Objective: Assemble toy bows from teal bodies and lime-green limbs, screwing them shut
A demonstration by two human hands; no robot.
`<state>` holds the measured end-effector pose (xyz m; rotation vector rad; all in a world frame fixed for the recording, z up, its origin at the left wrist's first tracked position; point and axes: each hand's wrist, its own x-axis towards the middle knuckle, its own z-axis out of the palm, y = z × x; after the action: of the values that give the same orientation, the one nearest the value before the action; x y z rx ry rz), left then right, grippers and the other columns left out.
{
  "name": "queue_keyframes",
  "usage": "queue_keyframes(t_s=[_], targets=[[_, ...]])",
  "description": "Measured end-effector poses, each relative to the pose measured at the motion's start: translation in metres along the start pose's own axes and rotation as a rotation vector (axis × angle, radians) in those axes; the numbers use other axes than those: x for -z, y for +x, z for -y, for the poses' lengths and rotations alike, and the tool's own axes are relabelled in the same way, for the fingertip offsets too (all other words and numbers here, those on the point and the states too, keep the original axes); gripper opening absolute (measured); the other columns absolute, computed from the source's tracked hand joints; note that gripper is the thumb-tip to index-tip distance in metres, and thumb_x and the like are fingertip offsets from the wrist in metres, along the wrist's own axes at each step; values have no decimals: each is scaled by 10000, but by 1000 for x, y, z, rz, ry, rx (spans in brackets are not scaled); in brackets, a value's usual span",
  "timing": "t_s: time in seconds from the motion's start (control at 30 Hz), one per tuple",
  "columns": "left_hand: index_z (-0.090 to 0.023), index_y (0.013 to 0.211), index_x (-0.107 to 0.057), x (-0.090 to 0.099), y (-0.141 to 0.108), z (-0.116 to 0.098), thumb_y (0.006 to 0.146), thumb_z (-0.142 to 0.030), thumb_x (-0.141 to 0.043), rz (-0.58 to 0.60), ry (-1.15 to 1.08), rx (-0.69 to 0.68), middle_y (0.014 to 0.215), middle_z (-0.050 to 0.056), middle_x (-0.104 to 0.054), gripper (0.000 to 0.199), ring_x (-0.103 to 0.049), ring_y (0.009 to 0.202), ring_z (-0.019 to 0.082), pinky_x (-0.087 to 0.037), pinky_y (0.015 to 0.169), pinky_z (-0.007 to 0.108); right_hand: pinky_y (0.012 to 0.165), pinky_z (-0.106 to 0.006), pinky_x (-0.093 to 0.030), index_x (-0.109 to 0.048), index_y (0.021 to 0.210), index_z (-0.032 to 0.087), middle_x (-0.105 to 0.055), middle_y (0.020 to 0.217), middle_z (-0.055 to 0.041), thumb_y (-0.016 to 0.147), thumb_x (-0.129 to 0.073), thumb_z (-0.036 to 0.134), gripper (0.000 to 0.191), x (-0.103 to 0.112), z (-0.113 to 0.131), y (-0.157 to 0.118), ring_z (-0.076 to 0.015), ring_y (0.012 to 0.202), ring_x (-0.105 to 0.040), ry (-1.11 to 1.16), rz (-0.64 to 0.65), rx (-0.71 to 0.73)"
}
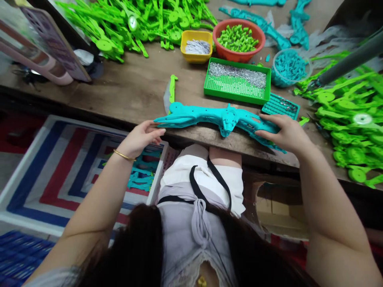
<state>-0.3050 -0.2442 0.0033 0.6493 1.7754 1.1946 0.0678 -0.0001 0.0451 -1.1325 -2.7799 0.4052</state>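
A long turquoise plastic part (206,114) lies along the front edge of the brown table, with a raised joint near its middle. At its left end my left hand (146,134) has thumb and fingers round the tip. My right hand (279,129) grips the right end, thumb in front and fingers behind. Just behind the part's left end stands a thin bright green piece (172,88) beside a clear film. A green perforated tray (237,95) of small silvery screws is behind the part, and a small turquoise ribbed tray (277,104) is near my right hand.
Green parts (167,20) are heaped at the back left and more (347,119) at the right. A yellow bowl (196,57), a red bowl (236,54) and a clear tub (291,67) stand behind. A phone (56,44) leans at the left; a white-rimmed crate (26,221) sits below.
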Motion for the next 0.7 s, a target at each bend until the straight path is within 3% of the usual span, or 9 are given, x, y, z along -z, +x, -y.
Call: queue_keyframes(t_s=[0.13, 0.23, 0.33, 0.47, 0.7], targets=[[-114, 899, -602, -9, 4, -7, 872, -337, -623, -8, -318, 172, 770, 89, -715, 226, -646, 577, 117, -517, 543, 197, 1004, -570, -472, -620, 1307, 244, -675, 1253, -115, 776, -634, 582, 629, 1, -1, 4, -377, 1180, -596, -41, 9, 25], [-114, 820, -602, -18, 7, -11, 978, -286, -442, -62, -468, 218, 728, 90, -711, 283, -667, 604, 115, -557, 616, 198, 1023, -558, -464, -606, 1325, 241, -665, 1280, -108, 785, -631, 572, 634, 1, -1, 9, -365, 1191, -596, -5, 61, 33], [-122, 818, -594, -21, 7, -13, 998, -233, -379, -106, -511, 230, 709, 75, -712, 301, -695, 650, 128, -581, 662, 209, 1041, -538, -458, -614, 1317, 228, -656, 1306, -96, 808, -621, 539, 596, 5, -2, 15, -346, 1199, -602, 74, 142, 5], [-122, 841, -600, -23, 8, -12, 1009, -276, -345, -65, -462, 223, 744, 102, -735, 342, -721, 702, 156, -605, 680, 236, 1076, -525, -431, -622, 1309, 220, -627, 1354, -75, 819, -620, 524, 576, 11, -2, 20, -341, 1246, -577, 108, 203, -40], [-173, 770, -545, -30, 8, -13, 993, -255, -367, -110, -474, 196, 719, 67, -744, 297, -741, 752, 161, -622, 708, 250, 1080, -521, -426, -607, 1319, 226, -619, 1364, -73, 839, -601, 538, 572, 6, 3, 7, -335, 1262, -567, 115, 168, -28]])
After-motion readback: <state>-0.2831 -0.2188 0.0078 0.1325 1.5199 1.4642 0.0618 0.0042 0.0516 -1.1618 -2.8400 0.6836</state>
